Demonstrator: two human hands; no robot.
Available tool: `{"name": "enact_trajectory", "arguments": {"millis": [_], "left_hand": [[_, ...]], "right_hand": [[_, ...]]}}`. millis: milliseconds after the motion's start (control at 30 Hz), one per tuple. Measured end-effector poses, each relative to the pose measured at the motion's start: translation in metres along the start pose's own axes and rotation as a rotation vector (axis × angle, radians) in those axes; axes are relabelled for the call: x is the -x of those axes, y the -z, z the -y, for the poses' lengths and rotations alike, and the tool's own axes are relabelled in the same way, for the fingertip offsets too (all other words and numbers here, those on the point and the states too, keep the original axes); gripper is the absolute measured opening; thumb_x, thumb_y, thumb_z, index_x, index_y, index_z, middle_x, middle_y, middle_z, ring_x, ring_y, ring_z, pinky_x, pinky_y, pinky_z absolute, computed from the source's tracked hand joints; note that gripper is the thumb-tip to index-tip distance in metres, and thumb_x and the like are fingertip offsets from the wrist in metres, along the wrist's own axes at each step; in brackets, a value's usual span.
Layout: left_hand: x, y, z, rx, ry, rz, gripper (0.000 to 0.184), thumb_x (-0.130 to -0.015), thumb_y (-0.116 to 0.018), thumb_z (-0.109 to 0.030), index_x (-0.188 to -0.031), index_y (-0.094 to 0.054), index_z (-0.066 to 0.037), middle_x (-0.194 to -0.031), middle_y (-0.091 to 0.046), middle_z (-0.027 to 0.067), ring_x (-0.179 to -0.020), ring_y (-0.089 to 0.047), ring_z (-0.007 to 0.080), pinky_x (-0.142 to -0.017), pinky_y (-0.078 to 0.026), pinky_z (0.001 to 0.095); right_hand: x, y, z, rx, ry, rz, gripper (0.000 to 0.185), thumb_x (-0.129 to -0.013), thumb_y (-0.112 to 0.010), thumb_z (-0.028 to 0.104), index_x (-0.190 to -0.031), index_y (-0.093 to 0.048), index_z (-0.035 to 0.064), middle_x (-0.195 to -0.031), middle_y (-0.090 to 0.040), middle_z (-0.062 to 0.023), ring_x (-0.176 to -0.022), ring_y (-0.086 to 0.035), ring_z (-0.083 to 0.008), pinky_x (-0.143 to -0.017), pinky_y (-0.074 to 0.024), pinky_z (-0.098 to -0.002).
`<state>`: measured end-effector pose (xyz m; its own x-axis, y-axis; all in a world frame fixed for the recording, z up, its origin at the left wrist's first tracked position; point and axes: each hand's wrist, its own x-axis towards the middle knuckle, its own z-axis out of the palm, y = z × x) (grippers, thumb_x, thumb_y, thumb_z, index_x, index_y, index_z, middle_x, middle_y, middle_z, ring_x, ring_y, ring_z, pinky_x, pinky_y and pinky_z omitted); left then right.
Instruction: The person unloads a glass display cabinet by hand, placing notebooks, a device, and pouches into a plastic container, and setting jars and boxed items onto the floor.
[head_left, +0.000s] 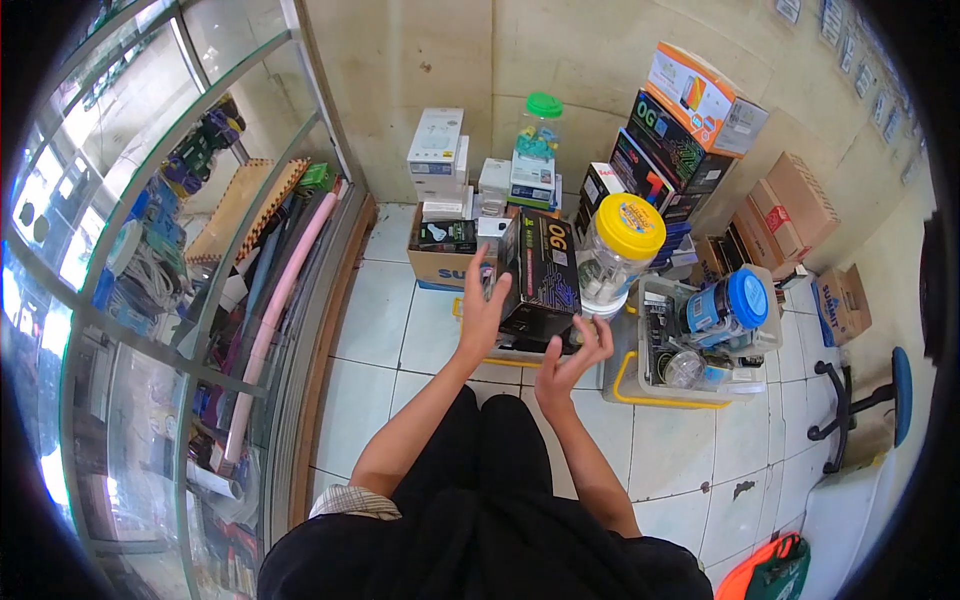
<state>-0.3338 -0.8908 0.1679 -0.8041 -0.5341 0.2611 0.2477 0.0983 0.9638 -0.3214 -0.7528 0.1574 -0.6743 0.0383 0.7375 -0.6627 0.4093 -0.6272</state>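
Note:
A black box (542, 270) with "OG" lettering and colourful line patterns stands in front of me, tilted a little. My left hand (482, 315) is raised at the box's left side, thumb and fingers spread apart. Near its lower right corner is my right hand (572, 365), with fingers bent but apart. Whether either hand touches the box I cannot tell. Just right of the box stands a clear jar (608, 270) with a yellow lid and small items inside. Behind its left side, an open cardboard carton (450, 270) holds several smaller boxes.
A glass display case (180, 390) runs along the left. On the right, a grey bin (625, 375) holds a blue-lidded jar (725, 305). Stacked boxes (690, 115) lean by the wall, near brown cartons (785, 210). A wheeled chair (850, 400) stands farther right.

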Motion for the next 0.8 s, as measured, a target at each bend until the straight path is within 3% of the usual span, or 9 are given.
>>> {"name": "enact_trajectory", "arguments": {"millis": [67,133,167,200,267,467,667,733,800], "left_hand": [[0.005,0.015,-0.005,0.02,-0.13,-0.113,0.05,-0.086,-0.051,-0.019,-0.131,-0.033,-0.003,-0.131,-0.038,0.0111,-0.121,-0.034,0.0233,-0.103,-0.022,0.0324],[0.013,0.034,-0.012,0.028,-0.162,-0.18,0.042,-0.086,-0.05,-0.013,-0.126,-0.039,-0.003,-0.126,-0.043,0.0097,-0.119,-0.038,0.021,-0.103,-0.023,0.0324],[0.018,0.047,-0.014,0.035,-0.156,-0.205,0.039,-0.086,-0.05,-0.01,-0.123,-0.041,-0.003,-0.124,-0.045,0.009,-0.118,-0.038,0.0202,-0.102,-0.024,0.0323],[0.023,0.059,-0.016,0.043,-0.155,-0.232,0.036,-0.085,-0.049,-0.007,-0.121,-0.044,-0.003,-0.122,-0.046,0.0083,-0.118,-0.039,0.0194,-0.102,-0.025,0.0322],[0.03,0.084,-0.008,0.021,-0.158,-0.321,0.031,-0.085,-0.047,-0.004,-0.116,-0.047,-0.002,-0.117,-0.049,0.0082,-0.115,-0.043,0.018,-0.1,-0.029,0.032],[0.043,0.174,-0.005,-0.046,-0.135,-0.498,0.029,-0.085,-0.045,-0.002,-0.114,-0.047,-0.002,-0.116,-0.05,0.0096,-0.112,-0.048,0.0194,-0.095,-0.035,0.0336],[0.037,0.257,-0.023,-0.029,-0.231,-0.606,0.036,-0.083,-0.049,-0.002,-0.118,-0.044,-0.004,-0.12,-0.048,0.0107,-0.115,-0.045,0.0218,-0.098,-0.033,0.0352],[0.026,0.274,-0.039,-0.22,-0.231,-0.616,0.04,-0.081,-0.052,-0.004,-0.12,-0.043,-0.003,-0.121,-0.047,0.0116,-0.116,-0.044,0.0225,-0.099,-0.032,0.0359],[0.011,0.285,-0.054,-0.218,-0.282,-0.615,0.045,-0.079,-0.054,-0.005,-0.122,-0.041,-0.002,-0.121,-0.046,0.0128,-0.115,-0.044,0.0236,-0.099,-0.031,0.0356]], "right_hand": [[0.007,0.007,0.0,0.028,0.119,0.018,0.03,-0.082,-0.052,0.012,-0.111,-0.047,0.0026,-0.117,-0.034,-0.0192,-0.112,-0.034,-0.0325,-0.097,-0.0254,-0.045],[0.01,0.006,0.005,-0.103,0.37,0.15,0.022,-0.078,-0.054,0.009,-0.099,-0.053,0.0037,-0.112,-0.04,-0.0179,-0.109,-0.036,-0.0335,-0.095,-0.0286,-0.0474],[0.01,0.002,0.01,-0.157,0.41,0.202,0.016,-0.075,-0.053,0.003,-0.091,-0.056,0.0044,-0.102,-0.047,-0.0152,-0.101,-0.043,-0.0325,-0.088,-0.0356,-0.0455],[0.012,-0.004,0.016,-0.176,0.425,0.203,0.016,-0.075,-0.053,0.003,-0.091,-0.056,0.0044,-0.102,-0.047,-0.0152,-0.101,-0.043,-0.0325,-0.088,-0.0356,-0.0455],[0.019,-0.026,0.025,-0.367,0.372,0.436,0.023,-0.073,-0.054,-0.003,-0.095,-0.056,0.0048,-0.092,-0.051,-0.013,-0.088,-0.05,-0.0316,-0.079,-0.0404,-0.0422],[0.032,-0.106,0.088,-0.505,0.272,0.689,0.021,-0.075,-0.054,-0.004,-0.094,-0.055,0.0039,-0.082,-0.054,-0.0129,-0.078,-0.054,-0.0293,-0.07,-0.0429,-0.0348],[0.022,-0.212,0.169,-0.663,0.361,0.711,0.016,-0.079,-0.051,-0.003,-0.093,-0.056,0.0015,-0.082,-0.054,-0.0129,-0.075,-0.054,-0.0272,-0.069,-0.0428,-0.0333],[0.01,-0.237,0.201,-0.746,0.204,0.703,0.014,-0.082,-0.048,0.0,-0.094,-0.056,0.0014,-0.082,-0.053,-0.0129,-0.075,-0.054,-0.0259,-0.069,-0.0431,-0.032],[-0.004,-0.265,0.22,-0.781,0.223,0.678,0.014,-0.083,-0.048,0.001,-0.094,-0.056,0.0015,-0.082,-0.053,-0.0127,-0.075,-0.054,-0.0248,-0.069,-0.0432,-0.031]]}}
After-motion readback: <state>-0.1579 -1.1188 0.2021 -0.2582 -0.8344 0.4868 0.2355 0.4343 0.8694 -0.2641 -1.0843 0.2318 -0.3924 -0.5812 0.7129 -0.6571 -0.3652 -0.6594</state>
